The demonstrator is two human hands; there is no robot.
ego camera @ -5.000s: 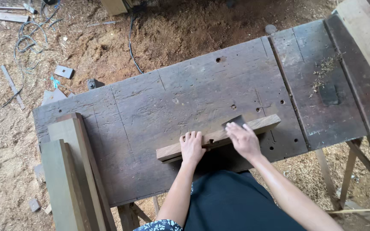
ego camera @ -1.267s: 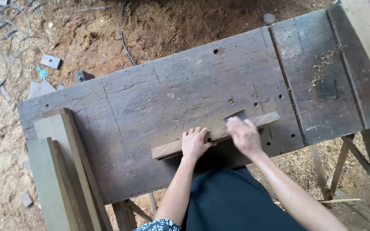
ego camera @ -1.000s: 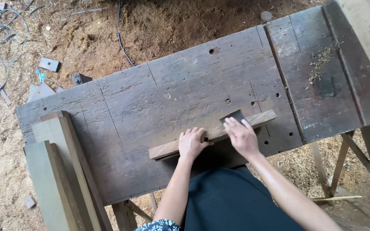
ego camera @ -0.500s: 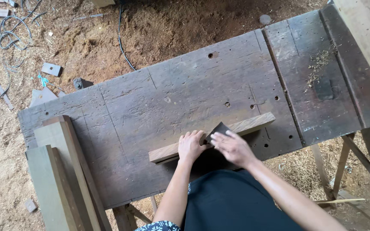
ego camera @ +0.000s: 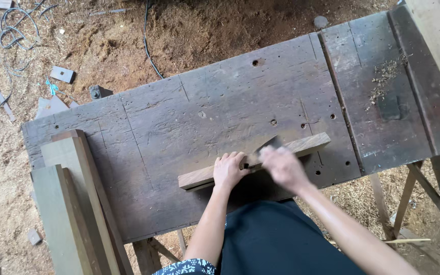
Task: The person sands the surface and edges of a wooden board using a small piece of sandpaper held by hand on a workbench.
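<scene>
A narrow wooden strip (ego camera: 309, 144) lies slantwise near the front edge of a dark, worn workbench (ego camera: 179, 122). My left hand (ego camera: 229, 170) presses down on the strip near its middle. My right hand (ego camera: 282, 167), blurred by motion, grips a dark flat piece (ego camera: 269, 144), likely sandpaper or a small block, against the strip's top just right of my left hand.
Several grey-green boards (ego camera: 72, 203) lie stacked on the bench's left end. A second bench section (ego camera: 383, 86) with wood shavings adjoins at the right. Sawdust-covered ground (ego camera: 52, 46) beyond holds cables, scrap blocks and metal bits. Trestle legs (ego camera: 408, 193) stand at the lower right.
My right hand has slid back and forth along the strip with the dark piece, going left half a second ago and now moving right again. My left hand stays in place.
</scene>
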